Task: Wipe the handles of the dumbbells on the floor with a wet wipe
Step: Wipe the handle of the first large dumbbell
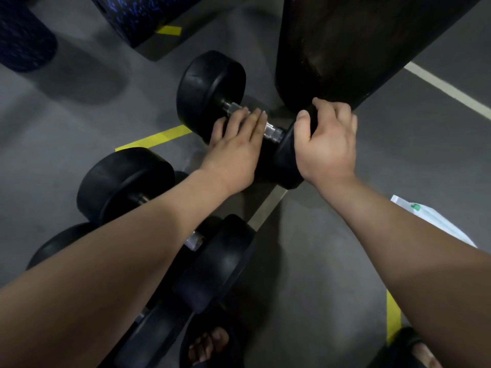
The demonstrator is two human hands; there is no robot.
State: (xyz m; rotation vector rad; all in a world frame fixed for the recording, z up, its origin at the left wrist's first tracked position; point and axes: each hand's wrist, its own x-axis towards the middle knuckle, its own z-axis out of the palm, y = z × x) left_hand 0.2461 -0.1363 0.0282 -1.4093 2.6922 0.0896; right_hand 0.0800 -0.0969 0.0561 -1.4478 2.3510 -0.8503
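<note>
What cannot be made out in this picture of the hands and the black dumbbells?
Head view only.
Wet wipe: none shows; the left hand, flat on the knurled metal handle of the far black rubber dumbbell, would hide one.
Middle dumbbell's handle: mostly covered by the left forearm.
White packet with green mark: cut by the right forearm; print too small.
Right hand grips the far dumbbell's near head, hiding its face.

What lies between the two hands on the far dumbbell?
Head view: a stretch of metal handle of the dumbbell, between left hand and right hand.
</note>
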